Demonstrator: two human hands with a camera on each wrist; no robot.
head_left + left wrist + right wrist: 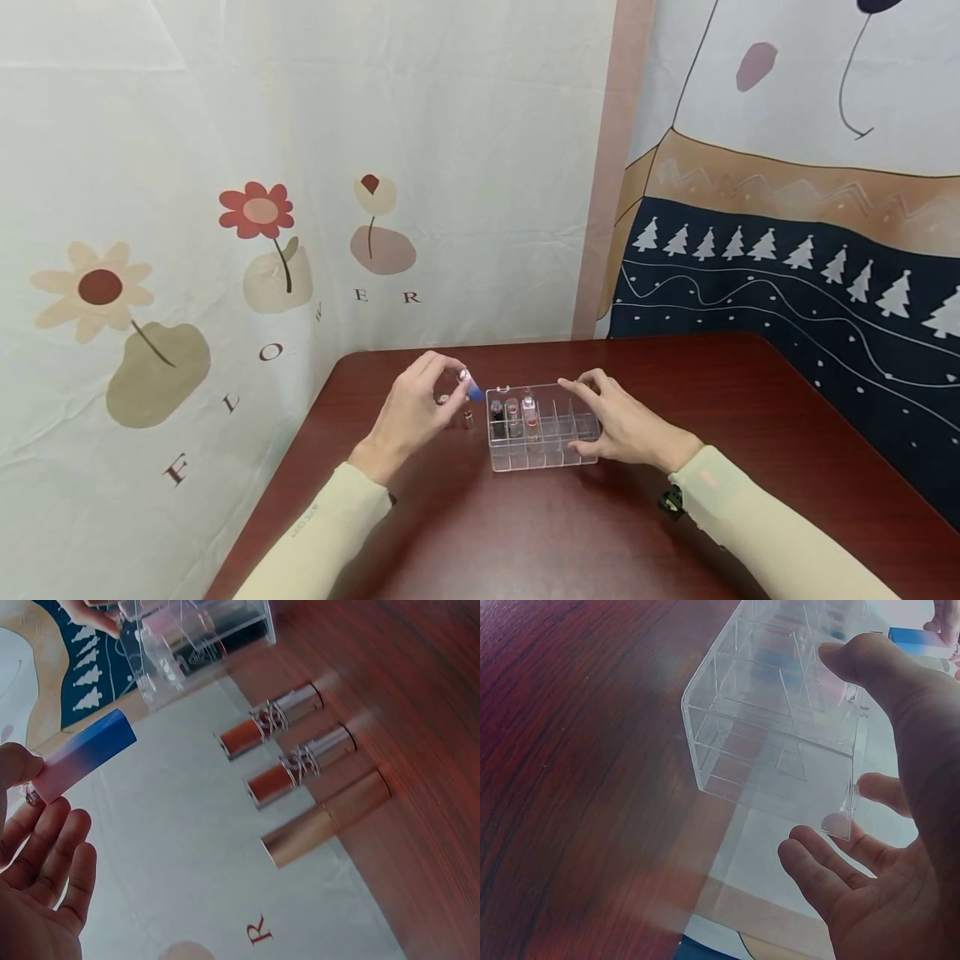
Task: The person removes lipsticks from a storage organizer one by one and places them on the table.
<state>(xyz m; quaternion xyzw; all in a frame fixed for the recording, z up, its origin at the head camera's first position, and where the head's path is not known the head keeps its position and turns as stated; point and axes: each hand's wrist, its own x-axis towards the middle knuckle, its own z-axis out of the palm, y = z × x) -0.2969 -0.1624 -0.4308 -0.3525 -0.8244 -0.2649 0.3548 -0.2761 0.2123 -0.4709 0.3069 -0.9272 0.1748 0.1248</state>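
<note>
My left hand (412, 404) pinches a lipstick tube (88, 754), pink fading to blue, between thumb and fingertips. It holds the tube raised just left of a clear divided organizer (543, 458). My right hand (630, 425) grips the organizer's right end, thumb on the near side and fingers toward the back. Several tubes stand in its left compartments, among them a dark one (497, 419) and a pink-topped one (528, 407). In the right wrist view, the near compartments of the organizer (742, 724) are bare.
Beyond my left hand, two clear-and-orange lip gloss tubes (271, 720) and a gold tube (326, 817) stand on the dark red wooden table (480, 533). A printed cloth (480, 167) hangs behind the table, with a navy tree-patterned cloth (750, 275) at the right.
</note>
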